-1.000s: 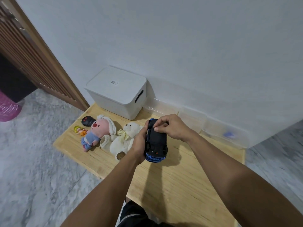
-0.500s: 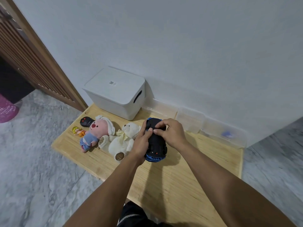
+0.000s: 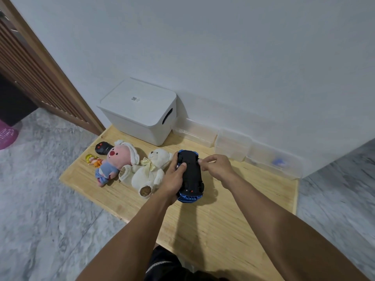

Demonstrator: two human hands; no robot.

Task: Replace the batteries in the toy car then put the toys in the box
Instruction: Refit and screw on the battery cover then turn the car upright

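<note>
A blue toy car (image 3: 191,179) lies upside down, black underside up, held above a low wooden table (image 3: 233,209). My left hand (image 3: 174,177) grips its left side, thumb pressed on the underside. My right hand (image 3: 216,166) touches the car's right edge near the far end with its fingertips. A white teddy bear (image 3: 151,171), a pink plush (image 3: 117,161), a small doll (image 3: 93,160) and a black remote (image 3: 103,148) lie to the left. The white lidded box (image 3: 140,110) stands shut at the back.
Clear plastic containers (image 3: 233,144) line the wall right of the box; one holds something blue (image 3: 279,162). A wooden slatted door (image 3: 30,63) is at left, with grey marble floor (image 3: 40,199) around the table.
My right hand has slid from on top of the car's far end to its right edge. My left thumb has moved onto the underside.
</note>
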